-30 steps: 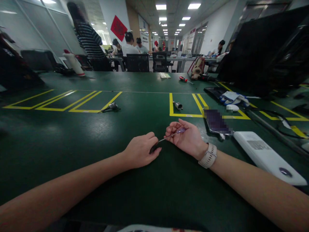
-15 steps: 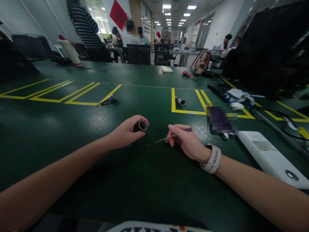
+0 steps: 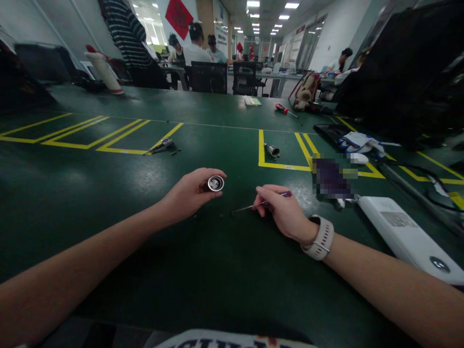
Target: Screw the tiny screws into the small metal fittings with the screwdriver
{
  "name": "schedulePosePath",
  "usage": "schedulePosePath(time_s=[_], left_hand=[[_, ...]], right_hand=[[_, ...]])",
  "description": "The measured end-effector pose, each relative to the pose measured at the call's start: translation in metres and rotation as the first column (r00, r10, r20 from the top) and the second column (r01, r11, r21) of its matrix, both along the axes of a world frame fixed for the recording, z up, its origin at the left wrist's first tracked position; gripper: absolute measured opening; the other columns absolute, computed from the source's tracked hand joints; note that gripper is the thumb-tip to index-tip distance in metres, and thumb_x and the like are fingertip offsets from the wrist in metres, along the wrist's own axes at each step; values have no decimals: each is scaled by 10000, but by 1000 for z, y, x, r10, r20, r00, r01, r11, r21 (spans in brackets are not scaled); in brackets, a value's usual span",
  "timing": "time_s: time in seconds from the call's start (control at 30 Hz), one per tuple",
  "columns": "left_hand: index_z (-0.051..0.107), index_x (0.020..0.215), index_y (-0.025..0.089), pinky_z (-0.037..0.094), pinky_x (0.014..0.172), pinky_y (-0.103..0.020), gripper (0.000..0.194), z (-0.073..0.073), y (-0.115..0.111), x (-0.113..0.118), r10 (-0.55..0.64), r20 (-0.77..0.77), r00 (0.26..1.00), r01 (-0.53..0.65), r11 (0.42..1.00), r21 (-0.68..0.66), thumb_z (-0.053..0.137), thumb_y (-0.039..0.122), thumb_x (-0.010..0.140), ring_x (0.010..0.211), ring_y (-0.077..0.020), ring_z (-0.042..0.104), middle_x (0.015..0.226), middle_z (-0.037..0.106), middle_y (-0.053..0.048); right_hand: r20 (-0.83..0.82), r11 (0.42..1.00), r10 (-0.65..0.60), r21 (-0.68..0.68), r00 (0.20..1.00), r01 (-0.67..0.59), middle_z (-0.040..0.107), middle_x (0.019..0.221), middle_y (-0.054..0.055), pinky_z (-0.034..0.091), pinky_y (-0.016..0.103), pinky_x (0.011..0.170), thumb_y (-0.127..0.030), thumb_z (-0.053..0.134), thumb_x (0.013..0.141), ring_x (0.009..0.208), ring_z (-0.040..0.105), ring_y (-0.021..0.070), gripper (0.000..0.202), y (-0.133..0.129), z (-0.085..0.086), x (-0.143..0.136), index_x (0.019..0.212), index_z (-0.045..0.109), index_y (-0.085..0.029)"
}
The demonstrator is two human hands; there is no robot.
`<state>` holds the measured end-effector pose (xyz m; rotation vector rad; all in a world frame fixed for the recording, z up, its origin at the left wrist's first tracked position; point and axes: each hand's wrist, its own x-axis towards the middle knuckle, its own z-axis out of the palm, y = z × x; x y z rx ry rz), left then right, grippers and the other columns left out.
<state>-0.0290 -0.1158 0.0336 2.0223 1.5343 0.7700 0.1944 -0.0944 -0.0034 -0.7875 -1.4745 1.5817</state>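
Note:
My left hand (image 3: pixel 188 193) is closed around a short dark cylinder with a metal rim (image 3: pixel 216 183). Its open end faces me and shows metal parts inside. In my right hand (image 3: pixel 281 208), a thin screwdriver with a purple handle (image 3: pixel 286 194) is gripped like a pen. The shaft slants down to the left, its tip near a tiny dark piece on the table. Two tiny ring-like pieces lie below the cylinder, one a small ring (image 3: pixel 221 215) and the other a darker bit (image 3: pixel 195 217). I cannot make out whether the tip touches anything.
A metal part with a pointed end (image 3: pixel 165 144) lies on yellow tape at left. Another metal cylinder (image 3: pixel 272 151) sits inside a taped box. Farther back is a red-handled screwdriver (image 3: pixel 282 108). A white power bank-like device (image 3: pixel 406 237) and cables occupy the right side. People sit beyond the table.
The cylinder in my left hand has tilted so its open end faces me more, revealing the inside. My right hand has barely moved, and the view has shifted slightly.

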Motion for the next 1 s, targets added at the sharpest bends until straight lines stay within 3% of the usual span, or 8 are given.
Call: schedulePosePath(time_s=[0.13, 0.27, 0.47, 0.83, 1.0], left_hand=[[552, 1061, 157, 507, 829, -352, 352, -2, -3, 10, 6, 221, 975, 31, 986, -162, 597, 159, 712, 914, -185, 621, 1018, 643, -48], [546, 1059, 152, 516, 825, -352, 373, -6, -6, 15, 16, 339, 941, 84, 957, -279, 581, 103, 691, 907, -177, 635, 959, 658, -38], [551, 1052, 154, 527, 772, -342, 380, -8, -10, 18, 70, 387, 919, 80, 930, -358, 593, 101, 678, 853, -165, 629, 904, 642, -30], [557, 1035, 157, 520, 799, -367, 352, -10, -9, 18, 59, 394, 917, 86, 936, -340, 595, 111, 688, 880, -175, 620, 917, 622, -31], [516, 1087, 168, 512, 842, -384, 445, -14, -13, 19, 35, 438, 898, 140, 922, -360, 628, 107, 661, 900, -174, 612, 959, 614, -40]], right_hand=[[74, 996, 52, 69, 996, -57, 532, 526, -29, 359, 245, 528, -353, 534, 854, 502, 482, 98, 303, -1, 0, 1, 628, 621, -170], [202, 980, 87, 161, 976, -120, 533, 543, -27, 368, 248, 553, -337, 493, 881, 531, 491, 103, 314, -5, 6, 3, 652, 626, -169], [250, 950, 91, 268, 964, -159, 536, 567, -23, 371, 243, 557, -324, 473, 896, 553, 500, 104, 318, -8, 11, 4, 660, 623, -172], [268, 939, 88, 300, 959, -170, 524, 554, -24, 368, 248, 553, -310, 463, 898, 546, 494, 108, 328, -9, 12, 6, 642, 616, -173], [264, 946, 65, 290, 962, -143, 521, 539, -24, 359, 249, 540, -313, 472, 890, 532, 488, 107, 331, -9, 12, 3, 625, 612, -174]])
